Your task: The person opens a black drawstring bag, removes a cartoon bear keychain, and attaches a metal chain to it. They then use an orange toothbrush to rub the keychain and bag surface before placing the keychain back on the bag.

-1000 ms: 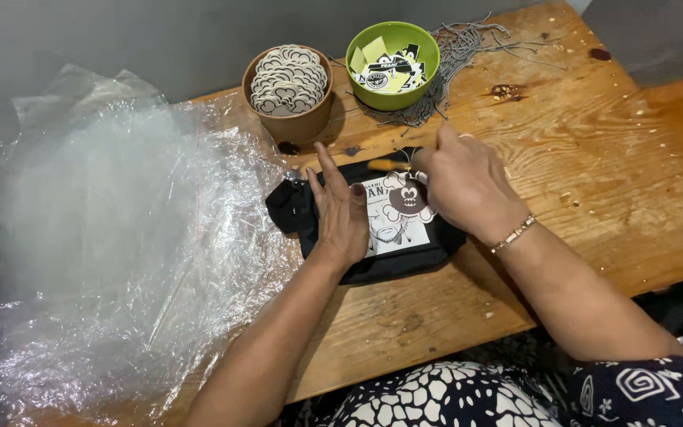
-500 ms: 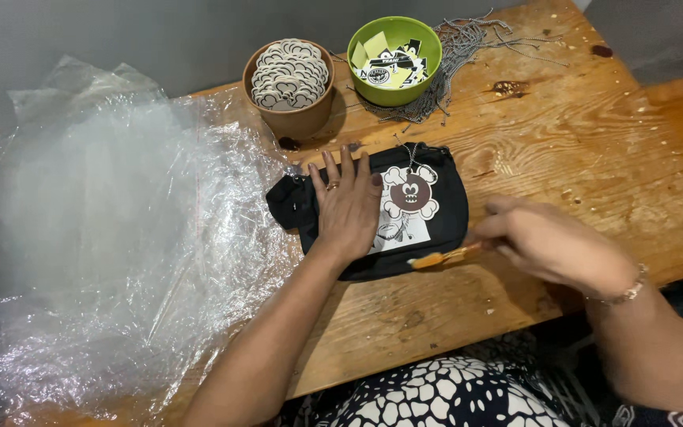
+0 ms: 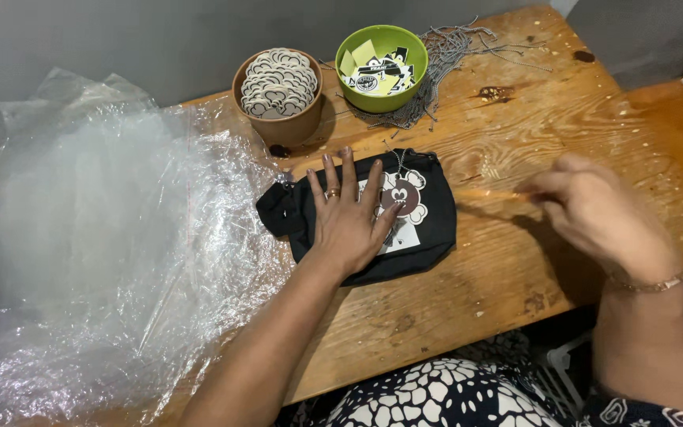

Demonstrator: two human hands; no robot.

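- Roughly biggest first: wooden bench (image 3: 563,119), worn, pale flecks and dark stains on top.
- Clear plastic sheeting (image 3: 104,237), crinkled heap, covers the bench's left part; its right edge reaches just beside the pouch.
- Black pouch (image 3: 428,229), flat on the bench near the front edge, middle of view; white panel with a brown-and-white cartoon tag on its face, thin cord running up from the tag.
- Right hand (image 3: 602,213), blurred, above bare wood to the right of the pouch, not touching it. Grip: fingers pinched narrow on a thin orange-tan stick (image 3: 488,194) that points left toward the pouch; what kind of tool it is, cannot tell. Bracelet at the wrist.
- Left hand (image 3: 349,217), flat and palm down on the pouch's left half, fingers spread wide, pressing on it, clasping nothing. Ring on one finger.
- Brown bowl (image 3: 282,126), behind the pouch, full of white cut-out tags with dark outlines.
- Green bowl (image 3: 381,95), just right of the brown one, holds mixed paper tags, yellow, black and white.
- Pile of grey strings (image 3: 452,55), behind and right of the green bowl, touching it.
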